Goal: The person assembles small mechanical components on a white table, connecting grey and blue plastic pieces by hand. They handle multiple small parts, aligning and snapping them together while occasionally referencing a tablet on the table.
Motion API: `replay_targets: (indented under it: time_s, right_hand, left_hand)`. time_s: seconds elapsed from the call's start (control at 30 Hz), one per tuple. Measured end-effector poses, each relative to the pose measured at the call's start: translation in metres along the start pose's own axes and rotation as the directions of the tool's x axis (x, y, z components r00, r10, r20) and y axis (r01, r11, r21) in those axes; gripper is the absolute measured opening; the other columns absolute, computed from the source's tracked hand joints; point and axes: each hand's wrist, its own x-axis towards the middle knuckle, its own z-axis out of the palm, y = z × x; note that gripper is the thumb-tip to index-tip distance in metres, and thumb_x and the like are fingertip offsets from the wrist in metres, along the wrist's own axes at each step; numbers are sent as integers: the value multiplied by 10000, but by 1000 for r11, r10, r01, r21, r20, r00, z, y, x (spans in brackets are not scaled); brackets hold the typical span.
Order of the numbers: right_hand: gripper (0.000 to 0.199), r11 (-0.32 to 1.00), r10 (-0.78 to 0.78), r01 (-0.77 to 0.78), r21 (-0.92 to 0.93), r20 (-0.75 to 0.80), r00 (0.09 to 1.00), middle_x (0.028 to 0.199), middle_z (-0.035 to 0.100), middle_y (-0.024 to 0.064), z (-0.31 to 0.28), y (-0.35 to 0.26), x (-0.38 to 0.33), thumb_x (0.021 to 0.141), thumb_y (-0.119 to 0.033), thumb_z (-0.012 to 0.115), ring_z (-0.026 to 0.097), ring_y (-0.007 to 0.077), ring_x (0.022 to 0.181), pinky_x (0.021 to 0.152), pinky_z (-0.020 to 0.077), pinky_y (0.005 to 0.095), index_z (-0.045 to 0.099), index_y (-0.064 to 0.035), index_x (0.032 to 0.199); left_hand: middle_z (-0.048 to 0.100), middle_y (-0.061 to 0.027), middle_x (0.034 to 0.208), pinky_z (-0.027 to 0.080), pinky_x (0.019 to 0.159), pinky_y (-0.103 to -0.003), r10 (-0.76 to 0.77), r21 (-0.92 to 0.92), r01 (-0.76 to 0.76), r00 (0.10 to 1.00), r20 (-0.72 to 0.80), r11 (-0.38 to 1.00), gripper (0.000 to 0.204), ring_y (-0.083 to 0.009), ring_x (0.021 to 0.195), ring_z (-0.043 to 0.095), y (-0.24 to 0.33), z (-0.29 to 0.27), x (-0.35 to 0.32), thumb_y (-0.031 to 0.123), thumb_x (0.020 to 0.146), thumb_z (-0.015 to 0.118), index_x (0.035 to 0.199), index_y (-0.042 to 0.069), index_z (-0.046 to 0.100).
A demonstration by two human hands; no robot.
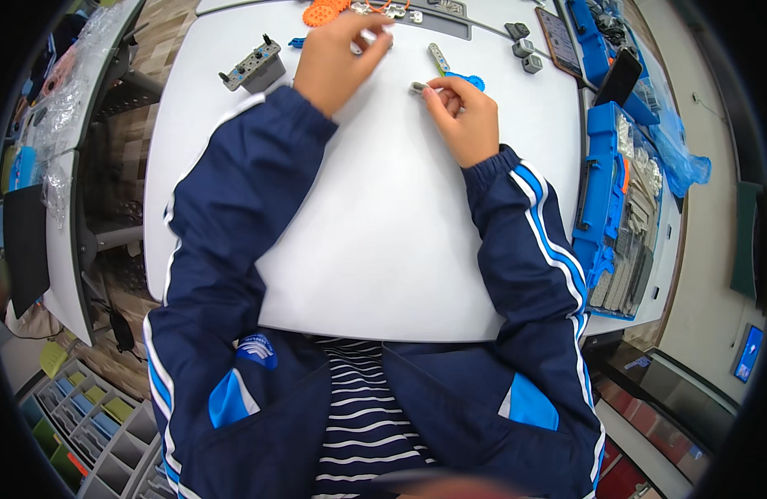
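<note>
1. Grey piece (417, 87), small and short: raised over the far middle of the white table (383, 249), one end hidden by the fingers.
2. Right hand (465, 115): thumb and forefinger closed on the piece, other fingers curled in. Best to keep this pinch light but firm, near one end, leaving the other end poking out freely to the left.
3. Left hand (333, 66): half open and slightly blurred, thumb and forefinger parted. No part visible between the tips; cannot tell about anything beneath the palm. Advisable to slow down near such small parts.
4. Just beyond the right fingers: narrow bar (437, 58) and blue gear wheel (475, 81), close enough to knock. Lift the knuckles clear before turning the wrist.
5. Left of the left wrist: grey block (257, 68) with dark pegs, tilted in view. Better to keep the left cuff (313, 112) away from those pegs.
6. Farther off, around the left fingertips: orange gears (321, 12) and a grey tray (446, 27). Reach over gently, without sweeping.
</note>
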Motion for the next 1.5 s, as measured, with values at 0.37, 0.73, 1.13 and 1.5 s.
replay_targets:
  time_s: [0.37,0.73,1.13,1.5]
  right_hand:
    - [73,946,-284,209,-248,-322,903,650,516,43,-33,22,54,870,-118,719,431,145,502,473,351,310,706,-53,899]
    - [141,786,-270,278,-552,98,958,910,660,44,3,75,183,844,-305,755,639,244,904,745,525,380,808,-208,932]
    - [203,948,-16,15,-319,-2,1000,773,704,207,16,85,197,739,-208,750,691,353,763,762,540,432,759,-13,792]
    - [205,981,-154,124,-148,-206,967,744,696,182,25,95,198,788,-195,757,678,314,692,702,535,421,723,7,781]
  left_hand:
    - [697,-157,909,509,868,-445,40,446,-58,998,49,893,173,-329,946,648,-42,100,86,204,764,736,856,64,779]
    - [691,-98,939,556,801,-408,74,347,-98,994,82,933,114,-312,876,690,-44,83,79,136,803,702,881,64,742]
    - [716,-180,820,547,773,-422,-32,184,-18,963,267,983,161,-339,798,693,-52,68,92,143,760,737,856,16,756]
    - [752,-122,821,568,676,-307,-225,-221,254,963,147,942,107,-183,727,726,-59,66,92,32,852,679,923,-5,750]
